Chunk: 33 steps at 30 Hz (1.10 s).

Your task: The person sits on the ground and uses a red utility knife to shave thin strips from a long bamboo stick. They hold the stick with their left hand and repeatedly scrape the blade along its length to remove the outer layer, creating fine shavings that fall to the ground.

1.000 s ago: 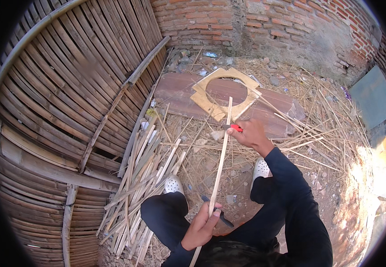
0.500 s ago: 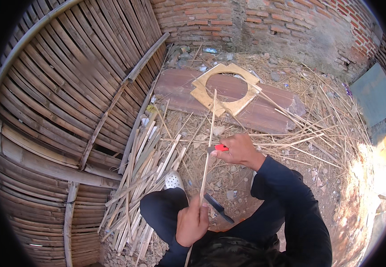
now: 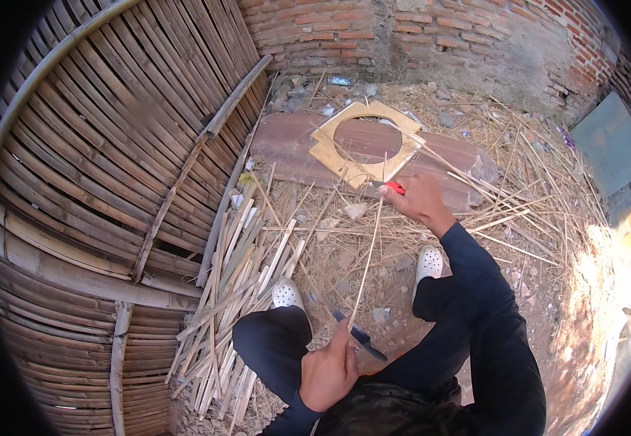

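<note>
Bamboo strip, head view: pale, slender, smooth-looking, nearly straight. Held in the air between left hand and right hand, over the littered ground in front of the body. Points away from the wearer, long axis steep, leaning slightly right toward the far tip. Far tip seen against a yellowish flat frame, angular outside, with a large round opening. Near end lost behind the left hand.

Left fingers curled in and closed on the strip, thumb laid along it. Right fingers wrapped around the red handle of a knife, with the dark blade at the strip; exact contact of right thumb with strip: cannot tell.

Around: reddish-brown board, worn at one end, under the frame. Loose heap of split strips to the left, beside a slatted bamboo wall. Rough brick wall behind. In the way: knife and right hand, crowding the strip's far part; dark flat tool on the ground, partly hidden by the left hand.
</note>
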Tool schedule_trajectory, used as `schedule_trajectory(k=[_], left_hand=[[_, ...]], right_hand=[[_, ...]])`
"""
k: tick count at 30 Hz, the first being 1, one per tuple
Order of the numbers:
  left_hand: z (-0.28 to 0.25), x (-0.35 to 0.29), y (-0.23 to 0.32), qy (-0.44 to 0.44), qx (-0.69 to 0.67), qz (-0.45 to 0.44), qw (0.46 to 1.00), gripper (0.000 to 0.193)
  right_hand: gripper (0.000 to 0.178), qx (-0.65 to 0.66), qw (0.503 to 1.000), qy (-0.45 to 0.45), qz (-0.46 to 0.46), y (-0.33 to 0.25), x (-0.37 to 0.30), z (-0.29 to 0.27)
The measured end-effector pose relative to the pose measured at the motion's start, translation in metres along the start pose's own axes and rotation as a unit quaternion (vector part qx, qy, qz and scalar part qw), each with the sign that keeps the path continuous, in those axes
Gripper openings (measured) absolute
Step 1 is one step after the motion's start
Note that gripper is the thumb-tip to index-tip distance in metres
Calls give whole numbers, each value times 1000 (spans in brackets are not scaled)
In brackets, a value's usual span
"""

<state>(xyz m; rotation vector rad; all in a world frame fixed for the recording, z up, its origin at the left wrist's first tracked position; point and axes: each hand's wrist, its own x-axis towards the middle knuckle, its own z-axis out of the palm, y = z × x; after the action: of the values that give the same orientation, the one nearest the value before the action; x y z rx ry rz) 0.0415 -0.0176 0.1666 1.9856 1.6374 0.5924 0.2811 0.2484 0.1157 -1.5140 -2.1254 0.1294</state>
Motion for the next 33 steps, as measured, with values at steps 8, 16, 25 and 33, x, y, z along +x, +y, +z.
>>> schedule_trajectory(k=[8,16,25,33], left_hand=[[-10,18,-6,65,-55,-33,996,36],[-8,20,0,61,-32,-38,997,36],[-7,6,3,27,-41,-31,998,37],[-5,-3,-5,34,-32,-32,998,36]], right_hand=[[62,110,973,-79,-188,-89,-69,-3],[62,80,993,-30,-80,-60,-42,12],[67,8,999,-35,-11,-16,-14,5],[62,46,990,-83,-103,-54,-38,8]])
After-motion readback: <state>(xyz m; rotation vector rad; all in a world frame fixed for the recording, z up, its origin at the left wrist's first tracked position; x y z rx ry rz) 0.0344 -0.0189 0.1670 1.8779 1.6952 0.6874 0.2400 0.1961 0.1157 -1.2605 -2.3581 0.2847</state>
